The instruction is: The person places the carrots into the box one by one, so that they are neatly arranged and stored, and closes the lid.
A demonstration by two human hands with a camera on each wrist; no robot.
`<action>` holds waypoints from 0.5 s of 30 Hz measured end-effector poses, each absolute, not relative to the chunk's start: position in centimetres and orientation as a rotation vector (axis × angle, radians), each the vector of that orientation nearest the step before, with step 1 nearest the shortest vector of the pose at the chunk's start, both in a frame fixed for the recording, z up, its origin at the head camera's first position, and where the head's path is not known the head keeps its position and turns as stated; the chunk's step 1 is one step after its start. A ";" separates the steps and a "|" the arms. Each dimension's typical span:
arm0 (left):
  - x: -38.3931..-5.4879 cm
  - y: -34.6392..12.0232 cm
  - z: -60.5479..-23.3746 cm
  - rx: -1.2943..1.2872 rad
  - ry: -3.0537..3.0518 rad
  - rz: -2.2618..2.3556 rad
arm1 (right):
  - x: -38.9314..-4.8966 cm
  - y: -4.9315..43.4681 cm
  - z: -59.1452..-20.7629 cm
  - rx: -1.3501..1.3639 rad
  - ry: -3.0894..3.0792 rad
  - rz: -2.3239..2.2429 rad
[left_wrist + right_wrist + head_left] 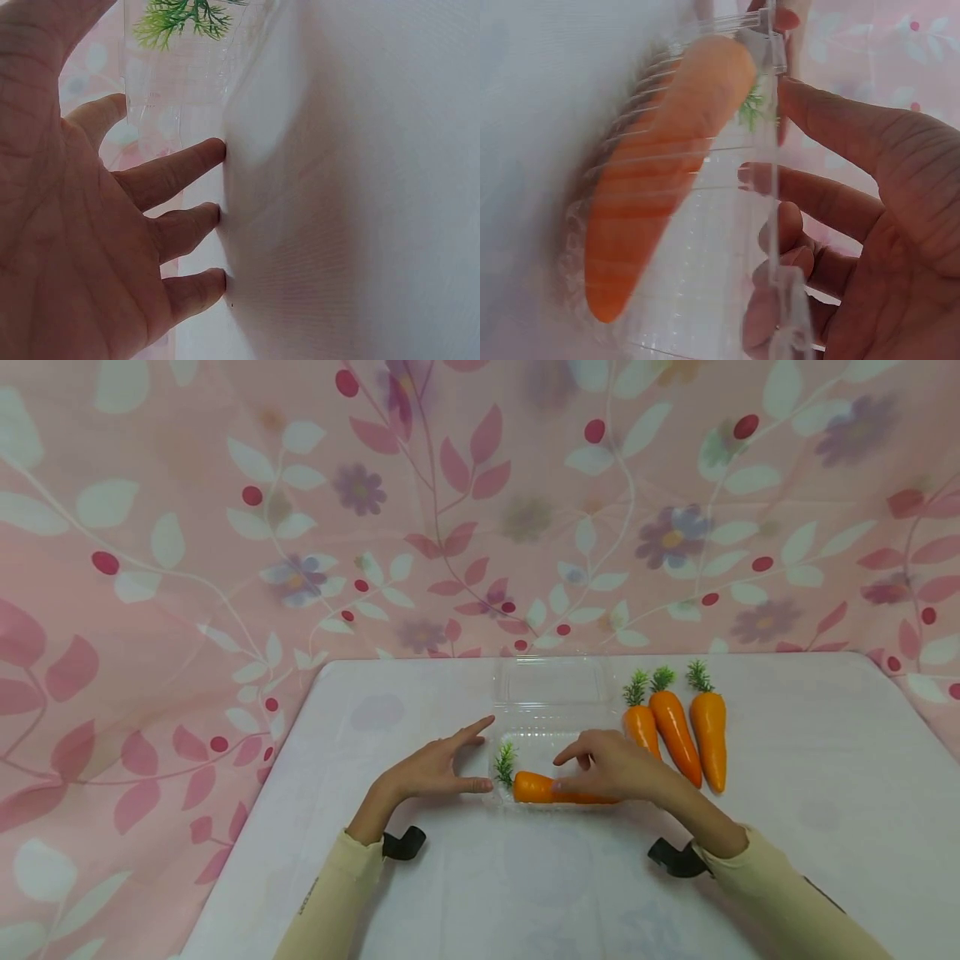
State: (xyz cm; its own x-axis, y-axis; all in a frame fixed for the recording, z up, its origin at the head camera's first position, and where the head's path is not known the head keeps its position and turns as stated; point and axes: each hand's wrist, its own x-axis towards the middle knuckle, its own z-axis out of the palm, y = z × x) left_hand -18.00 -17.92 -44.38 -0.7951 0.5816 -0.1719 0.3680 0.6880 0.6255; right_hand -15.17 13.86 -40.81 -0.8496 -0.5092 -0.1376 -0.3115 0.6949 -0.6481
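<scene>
Carrot point(551, 790) lies inside clear plastic clamshell box point(551, 739), centre of head frame, along the box's near wall. Long axis runs left-right in frame: green top at left end, taper hidden under right hand point(611, 768).

R hand sits directly over the carrot's tapered half, fingers loosely extended above it. R wrist view shows fingers point(817, 199) relaxed beside the box's clear wall, carrot point(660, 172) on the far side of that wall. Appears to hold nothing; contact w/ carrot cannot be told.

L hand point(435, 768) at box's left edge, spread wide, thumb tip just beside the wall; L wrist view shows fingertips point(210, 154) pressing on white table point(360, 195). Nothing gripped.

R hand is nearer the carrot. Three more carrots point(678, 735) lie right of box, tops toward upper frame.
</scene>
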 end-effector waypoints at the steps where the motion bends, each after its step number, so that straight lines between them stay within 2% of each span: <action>1: -18.0 -17.9 -44.4 0.744 2.542 0.830 | -15.2 14.0 -40.7 -0.646 2.602 -0.922; 8: -18.0 -17.9 -44.3 0.748 2.540 0.835 | -15.2 14.9 -39.9 -0.634 2.644 -0.952; 15: -17.9 -17.9 -44.3 0.759 2.551 0.815 | -15.2 16.3 -39.4 -0.736 2.723 -1.034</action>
State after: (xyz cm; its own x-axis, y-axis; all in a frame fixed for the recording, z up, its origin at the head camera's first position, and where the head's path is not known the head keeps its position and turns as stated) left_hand -17.92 -17.88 -44.28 -0.7925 0.5865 -0.1671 0.3811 0.6902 0.6151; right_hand -15.19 16.30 -39.39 -0.8712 -0.4890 0.0433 -0.3945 0.6448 -0.6546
